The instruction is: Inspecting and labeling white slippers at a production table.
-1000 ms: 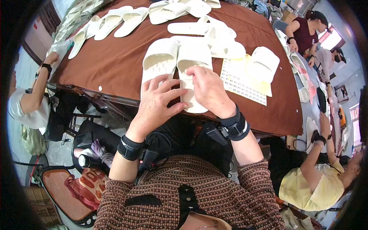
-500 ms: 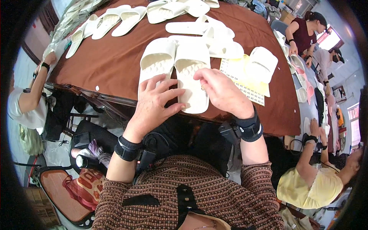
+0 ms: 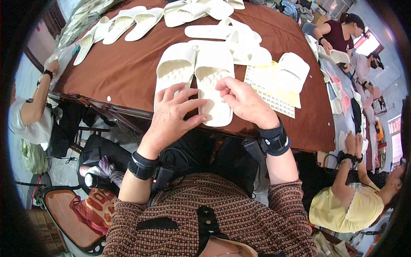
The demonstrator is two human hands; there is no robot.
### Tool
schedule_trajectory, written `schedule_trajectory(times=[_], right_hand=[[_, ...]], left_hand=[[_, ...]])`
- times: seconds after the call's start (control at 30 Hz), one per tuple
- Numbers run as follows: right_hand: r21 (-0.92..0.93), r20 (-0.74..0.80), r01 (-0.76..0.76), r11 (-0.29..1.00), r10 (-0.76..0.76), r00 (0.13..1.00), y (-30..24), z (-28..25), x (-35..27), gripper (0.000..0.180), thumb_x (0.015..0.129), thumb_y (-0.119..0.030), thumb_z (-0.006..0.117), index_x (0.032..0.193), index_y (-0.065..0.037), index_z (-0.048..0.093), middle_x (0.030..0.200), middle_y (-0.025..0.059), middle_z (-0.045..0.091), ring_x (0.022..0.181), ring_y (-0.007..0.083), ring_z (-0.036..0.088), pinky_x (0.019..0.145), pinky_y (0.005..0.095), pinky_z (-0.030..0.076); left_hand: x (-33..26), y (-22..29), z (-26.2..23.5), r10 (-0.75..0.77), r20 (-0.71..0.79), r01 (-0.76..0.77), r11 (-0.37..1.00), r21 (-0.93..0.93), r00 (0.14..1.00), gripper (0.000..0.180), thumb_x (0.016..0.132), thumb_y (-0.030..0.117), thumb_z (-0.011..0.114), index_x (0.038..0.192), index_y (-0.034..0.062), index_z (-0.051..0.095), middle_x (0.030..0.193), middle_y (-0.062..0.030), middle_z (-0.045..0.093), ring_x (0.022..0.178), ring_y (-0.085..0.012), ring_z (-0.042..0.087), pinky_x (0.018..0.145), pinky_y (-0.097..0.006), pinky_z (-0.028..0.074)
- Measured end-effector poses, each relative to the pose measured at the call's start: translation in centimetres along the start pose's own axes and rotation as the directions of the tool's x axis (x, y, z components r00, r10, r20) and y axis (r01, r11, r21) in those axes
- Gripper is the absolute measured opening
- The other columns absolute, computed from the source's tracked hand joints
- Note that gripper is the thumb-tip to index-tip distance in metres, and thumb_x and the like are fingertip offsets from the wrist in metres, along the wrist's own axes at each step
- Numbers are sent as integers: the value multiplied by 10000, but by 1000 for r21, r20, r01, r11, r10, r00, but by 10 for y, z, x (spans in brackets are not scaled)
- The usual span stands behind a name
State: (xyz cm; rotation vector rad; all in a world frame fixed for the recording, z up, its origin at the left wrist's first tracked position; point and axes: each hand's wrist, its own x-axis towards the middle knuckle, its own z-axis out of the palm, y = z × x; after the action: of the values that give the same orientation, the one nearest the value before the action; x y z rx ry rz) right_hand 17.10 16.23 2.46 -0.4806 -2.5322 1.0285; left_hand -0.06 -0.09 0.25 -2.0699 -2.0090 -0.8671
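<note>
Two white slide slippers lie side by side in front of me, toes pointing away. My left hand (image 3: 173,113) rests with spread fingers across the heel of the left slipper (image 3: 171,68), its fingertips reaching the edge of the right slipper (image 3: 214,113). Over the right slipper's footbed, my right hand (image 3: 246,103) has its fingers curled in and thumb near the index finger; anything between them is too small to make out. A tiny dark mark shows on the footbed just below that thumb. Beside my right hand lies a yellow-and-white sticker sheet (image 3: 278,103) with rows of printed labels.
Another white slipper (image 3: 293,70) sits on the sticker sheet. Several more white slippers (image 3: 145,21) line the far side of the brown-covered table (image 3: 132,64). People work at the left and right, with a row of slippers (image 3: 336,88) along the right-hand table.
My right hand has shifted slightly, and the dark mark on the footbed has come into view. My left hand stays put. A co-worker at the upper right now holds out a slipper.
</note>
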Motion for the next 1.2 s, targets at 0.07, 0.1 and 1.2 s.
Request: schedule_trajectory(times=[0.07,0.1,1.2], right_hand=[[-8,-19,12,1000,-12,1000,1,1,1,179,916,-38,516,1087,4,550,975,176,616,879,301,625,781,366,502],[-17,-39,20,1000,-21,999,2,2,1,176,914,-38,524,1083,6,549,956,168,614,861,293,623,775,364,501],[-463,-39,144,875,-182,983,9,-32,1,208,915,-149,597,1084,-40,651,906,156,618,878,346,604,800,416,493]], left_hand=[[-1,1,0,-3,-7,3,1000,-1,1000,407,771,356,773,1133,181,713,1272,-11,623,1272,-287,477,1060,-449,322],[-1,1,0,-1,-6,1,1000,-1,1000,407,771,356,773,1133,181,713,1272,-11,623,1272,-287,477,1060,-449,322],[3,-64,-41,-528,-194,419,809,-413,827,181,943,104,621,1050,-23,692,915,-78,703,864,-132,631,788,-255,493]])
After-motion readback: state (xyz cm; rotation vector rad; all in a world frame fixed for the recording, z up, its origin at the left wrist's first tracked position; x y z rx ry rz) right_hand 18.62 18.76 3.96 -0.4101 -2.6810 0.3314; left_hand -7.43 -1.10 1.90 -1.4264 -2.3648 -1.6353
